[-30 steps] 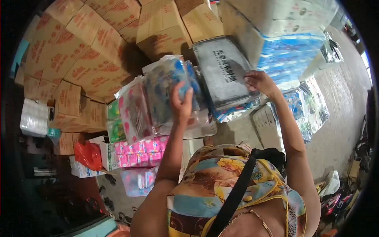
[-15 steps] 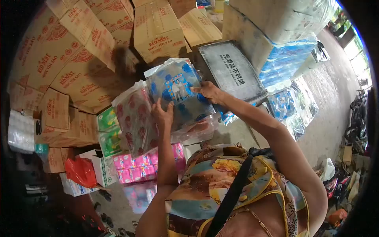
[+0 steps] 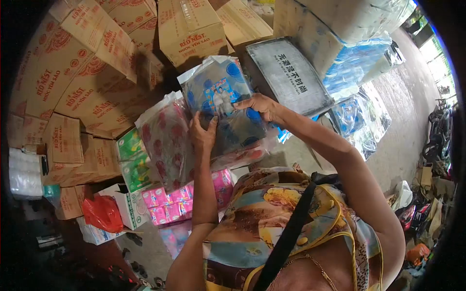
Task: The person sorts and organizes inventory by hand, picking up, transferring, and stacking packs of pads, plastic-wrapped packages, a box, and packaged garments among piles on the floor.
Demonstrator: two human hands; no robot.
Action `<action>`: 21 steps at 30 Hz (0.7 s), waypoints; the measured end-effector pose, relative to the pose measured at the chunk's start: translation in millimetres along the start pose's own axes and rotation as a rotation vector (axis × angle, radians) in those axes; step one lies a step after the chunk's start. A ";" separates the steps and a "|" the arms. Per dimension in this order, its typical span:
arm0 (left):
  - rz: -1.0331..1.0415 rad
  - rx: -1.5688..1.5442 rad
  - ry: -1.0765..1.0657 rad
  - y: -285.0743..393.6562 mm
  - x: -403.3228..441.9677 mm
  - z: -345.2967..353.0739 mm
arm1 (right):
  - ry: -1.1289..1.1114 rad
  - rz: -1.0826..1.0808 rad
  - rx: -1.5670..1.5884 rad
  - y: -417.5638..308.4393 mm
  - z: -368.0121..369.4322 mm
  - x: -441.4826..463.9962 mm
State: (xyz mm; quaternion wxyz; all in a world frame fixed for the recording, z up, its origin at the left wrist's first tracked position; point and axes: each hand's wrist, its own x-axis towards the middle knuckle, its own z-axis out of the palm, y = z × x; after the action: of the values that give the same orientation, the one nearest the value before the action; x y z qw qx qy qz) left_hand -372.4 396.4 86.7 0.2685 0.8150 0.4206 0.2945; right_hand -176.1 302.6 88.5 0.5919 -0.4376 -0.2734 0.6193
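A flat clear plastic packet with blue dots and a blue printed label (image 3: 221, 94) is held in front of me, tilted towards me. My right hand (image 3: 257, 105) pinches its right side, thumb lying over the front near the label. At the lower left edge, my left hand (image 3: 203, 133) grips the packet with its thumb on the front; some fingertips are hidden. Just behind and left of it lies a similar clear packet with red dots (image 3: 167, 140), its edge also showing below the blue one.
Stacked cardboard cartons (image 3: 77, 92) rise on the left and ahead. A grey printed mat (image 3: 291, 77) lies to the right, beside wrapped white bales (image 3: 335, 24). Pink packs (image 3: 167, 206), green packs (image 3: 133, 162) and a red bag (image 3: 103, 213) sit lower left.
The right hand has shifted slightly down and left over the packet's front, its fingers more bent. The left hand stays at the lower left edge. The view has moved a little.
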 end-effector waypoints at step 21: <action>0.329 -0.492 -0.681 168.6 -8.5 40.1 | 0.560 -0.342 -0.099 -113.9 -25.8 -273.2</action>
State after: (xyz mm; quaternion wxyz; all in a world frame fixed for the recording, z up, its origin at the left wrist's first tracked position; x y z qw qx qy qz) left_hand -259.2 296.9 172.7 0.5270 0.8335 0.0904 0.1395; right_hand -120.4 49.4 233.7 0.7174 -0.5668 -0.1995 0.3526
